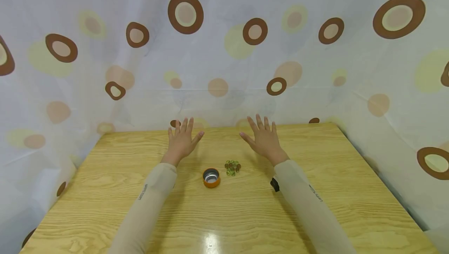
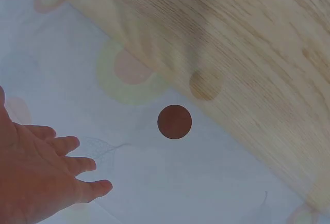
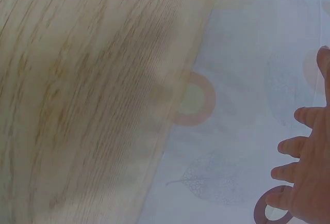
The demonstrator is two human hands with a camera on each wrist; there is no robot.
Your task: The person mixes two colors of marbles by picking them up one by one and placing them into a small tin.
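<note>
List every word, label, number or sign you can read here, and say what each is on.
No text is legible.
Left sleeve: dark marking, too small and blurred to read.
Right sleeve: another dark marking, also unreadable.
Orange container and small round pieces: no lettering visible.

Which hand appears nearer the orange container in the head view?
The left hand: the orange container sits toward its side, while the right hand appears farther off, beyond the small green and brown pieces.
</note>
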